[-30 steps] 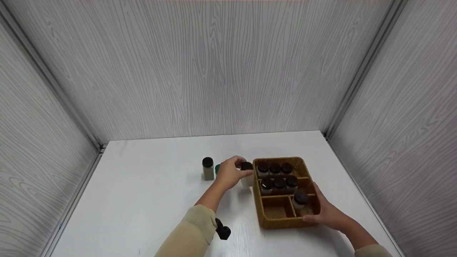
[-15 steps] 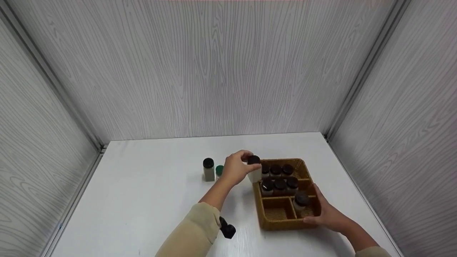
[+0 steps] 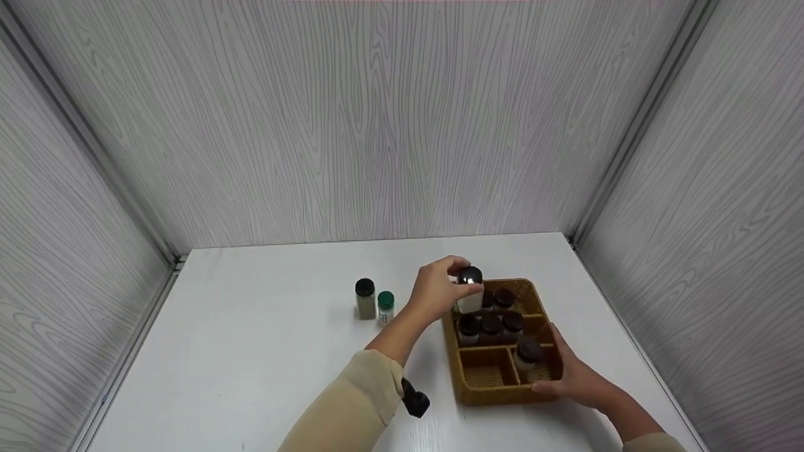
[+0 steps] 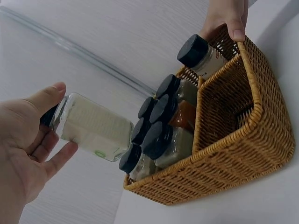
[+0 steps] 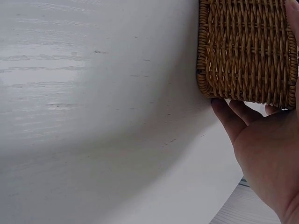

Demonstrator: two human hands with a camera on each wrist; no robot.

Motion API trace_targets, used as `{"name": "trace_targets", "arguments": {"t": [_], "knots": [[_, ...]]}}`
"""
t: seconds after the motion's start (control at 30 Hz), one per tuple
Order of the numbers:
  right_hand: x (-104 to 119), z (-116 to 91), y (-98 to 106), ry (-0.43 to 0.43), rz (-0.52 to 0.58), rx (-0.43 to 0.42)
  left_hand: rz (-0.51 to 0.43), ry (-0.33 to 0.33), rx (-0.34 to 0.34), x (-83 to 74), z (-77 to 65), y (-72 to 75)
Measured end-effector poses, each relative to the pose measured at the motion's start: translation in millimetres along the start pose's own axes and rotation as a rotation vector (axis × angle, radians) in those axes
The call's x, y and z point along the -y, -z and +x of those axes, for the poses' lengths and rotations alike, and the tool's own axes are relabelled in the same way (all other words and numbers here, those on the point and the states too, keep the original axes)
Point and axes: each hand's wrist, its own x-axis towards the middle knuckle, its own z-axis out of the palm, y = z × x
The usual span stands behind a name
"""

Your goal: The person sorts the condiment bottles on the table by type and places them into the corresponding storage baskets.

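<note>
My left hand [image 3: 433,290] holds a clear spice jar [image 4: 96,126] with a dark cap, pinching it near the cap. The jar contains pale powder and hangs over the far left of a brown wicker basket [image 3: 458,383]. At the basket's near right corner, my right hand [image 3: 581,380] grips the wall, thumb over the rim and fingers along the outside [image 5: 268,149]. Several dark-capped spice jars [image 4: 166,144] stand in the two far rows. Another dark-capped jar [image 3: 529,353] leans in the near right compartment.
Left of the basket, a black-capped jar [image 3: 365,301] and a smaller green-capped jar [image 3: 385,304] stand on the white table [image 3: 251,351]. Wood-patterned panels [image 3: 377,125] enclose the back and both sides. A black device [image 3: 416,398] sits at the left wrist.
My left hand has lifted the pale jar from beside the basket and carried it right, over the far left compartment. The right hand and basket have stayed put.
</note>
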Motion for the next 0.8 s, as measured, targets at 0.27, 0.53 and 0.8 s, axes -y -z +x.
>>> {"name": "trace_targets", "arguments": {"t": [0.27, 0.53, 0.8], "knots": [[-3, -2, 1, -0.002, -0.02, -0.022, -0.059, 0.012, 0.035, -8.0, 4.9, -21.5], [-1, -1, 0, 0.003, 0.012, -0.011, -0.08, -0.016, 0.072, -13.7, 2.6, -38.5], [1, -1, 0, 0.006, 0.02, -0.002, -0.035, -0.008, 0.065, -23.5, 3.5, -49.5]]}}
